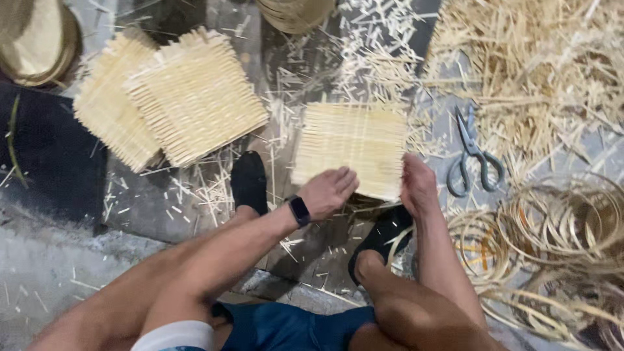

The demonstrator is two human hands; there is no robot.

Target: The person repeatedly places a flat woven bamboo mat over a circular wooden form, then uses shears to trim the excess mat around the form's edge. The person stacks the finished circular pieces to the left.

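Note:
A square woven mat of pale bamboo strips (351,140) lies on the floor in front of me. My left hand (328,192), with a dark watch on the wrist, rests on the mat's near edge, fingers curled over it. At the mat's near right corner my right hand (418,185) grips the edge, fingers hidden under the weave. My two feet in black shoes (249,182) sit below the mat, the right one partly hidden beneath it.
Two finished woven mats (175,94) are stacked at upper left. Grey-handled scissors (473,156) lie right of the mat. Loose bamboo strips (533,65) pile at upper right, coiled bamboo hoops (559,227) at right. A woven basket (36,39) sits top left.

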